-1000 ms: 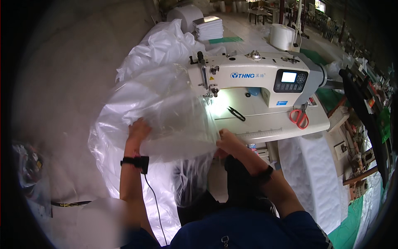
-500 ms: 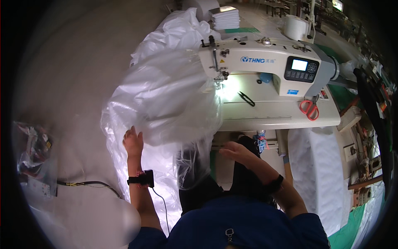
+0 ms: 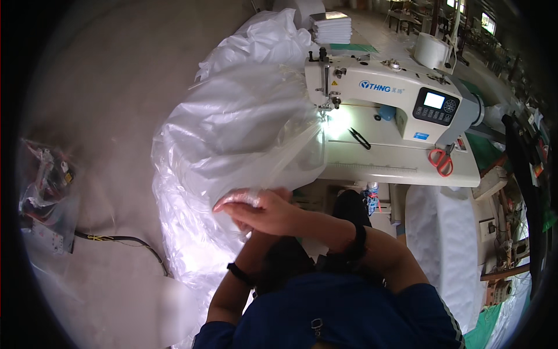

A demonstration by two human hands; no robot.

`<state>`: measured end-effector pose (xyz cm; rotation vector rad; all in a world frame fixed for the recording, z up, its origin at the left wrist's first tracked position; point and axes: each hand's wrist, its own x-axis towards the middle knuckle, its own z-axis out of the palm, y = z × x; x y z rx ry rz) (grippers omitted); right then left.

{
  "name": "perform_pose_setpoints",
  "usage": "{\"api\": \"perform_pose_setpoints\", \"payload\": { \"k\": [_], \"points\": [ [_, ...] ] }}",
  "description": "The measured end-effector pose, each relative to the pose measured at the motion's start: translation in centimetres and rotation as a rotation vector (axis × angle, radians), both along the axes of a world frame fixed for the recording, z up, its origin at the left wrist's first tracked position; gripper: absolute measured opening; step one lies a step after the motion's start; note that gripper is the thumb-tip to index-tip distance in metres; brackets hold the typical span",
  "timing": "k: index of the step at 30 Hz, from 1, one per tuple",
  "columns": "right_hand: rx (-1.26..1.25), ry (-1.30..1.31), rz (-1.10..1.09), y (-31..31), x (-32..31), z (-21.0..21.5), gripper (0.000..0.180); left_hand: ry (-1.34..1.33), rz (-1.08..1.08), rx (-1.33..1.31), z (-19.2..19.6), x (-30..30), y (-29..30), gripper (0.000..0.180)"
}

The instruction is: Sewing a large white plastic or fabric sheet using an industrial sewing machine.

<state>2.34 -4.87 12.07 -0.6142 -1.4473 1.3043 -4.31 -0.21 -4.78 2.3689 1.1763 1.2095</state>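
A large translucent white plastic sheet (image 3: 232, 128) lies in loose folds at the left, running up to the lit needle area of a white sewing machine (image 3: 378, 87). Over its near edge my right hand (image 3: 264, 210) reaches leftward, fingers bent round a bit of the sheet, which shines over the fingertips. My left hand (image 3: 282, 193) is crossed beneath the right one; only a part shows past the right wrist, and its fingers are mostly hidden. Both hands are close together above my lap.
Black thread snips (image 3: 359, 138) and red-handled scissors (image 3: 441, 161) lie on the machine table (image 3: 372, 168). A white thread cone (image 3: 431, 51) and stacked white folded pieces (image 3: 331, 29) are behind. A black cable (image 3: 128, 238) crosses the floor at left.
My right hand has swung left from beside the table onto the sheet's near edge. My left hand has moved right, under it. The view has shifted a little, and the sheet's near edge is drawn up.
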Motion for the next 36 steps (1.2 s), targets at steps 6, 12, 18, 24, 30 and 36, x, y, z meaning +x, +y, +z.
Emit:
{"api": "perform_pose_setpoints", "payload": {
  "k": [6,12,18,24,30,36],
  "points": [
    [0.157,-0.108,0.152,-3.3,-1.1,-2.3,0.026,0.318,-0.490,0.309,3.1,-1.9,6.7,0.061],
    [-0.660,-0.007,-0.553,-8.7,8.6,-9.5,0.037,0.614,-0.602,-0.191,5.4,-0.7,-6.8,0.022],
    [-0.428,-0.133,-1.007,-6.6,9.5,-13.3,0.071,0.667,-0.744,0.067,6.6,2.4,-9.9,0.009],
    [-0.732,0.437,-0.509,-8.8,11.3,-15.3,0.036,0.366,-0.496,0.212,12.6,1.2,-6.3,0.013],
    [-0.614,0.369,-0.382,-10.0,11.3,-13.5,0.035,0.904,0.387,0.096,4.2,-9.6,15.1,0.056],
    [-0.891,0.112,-0.271,-10.9,11.3,-18.2,0.047,0.890,0.663,-0.549,7.4,-13.5,18.5,0.049]
  ]
}}
